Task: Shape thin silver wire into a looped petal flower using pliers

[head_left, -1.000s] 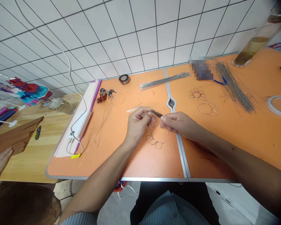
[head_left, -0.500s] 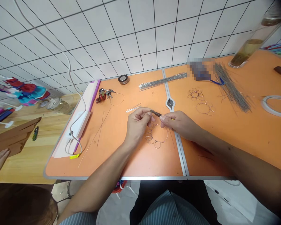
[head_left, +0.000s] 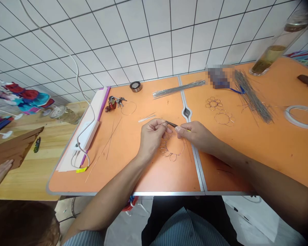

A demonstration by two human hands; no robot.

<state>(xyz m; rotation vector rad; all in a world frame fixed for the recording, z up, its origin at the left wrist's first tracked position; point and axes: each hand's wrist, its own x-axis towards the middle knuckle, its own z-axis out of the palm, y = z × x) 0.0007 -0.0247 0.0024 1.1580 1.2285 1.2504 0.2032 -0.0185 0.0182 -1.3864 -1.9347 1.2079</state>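
Orange tabletop [head_left: 128, 136] backs a wire ring [head_left: 175, 155] left of the metal seam [head_left: 198, 167]; the left hand [head_left: 151, 136] pinches closed, contents unclear, the right hand [head_left: 195, 133] grips a dark tool [head_left: 172, 124], best kept steady.

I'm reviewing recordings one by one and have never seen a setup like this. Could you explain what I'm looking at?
There is no robot here, just a person's two bare hands. The view comes from a camera worn on that person's head, looking forward and down.

The right hand holds a slim dark tool. The left hand has its thumb and finger at the tool's tip; whatever they pinch is too small to make out. Just below lies a looped wire ring.

On the orange table there are also keys, a roll of tape, a power strip and two wire bundles. At the far left, another person's hand rests on something brown.
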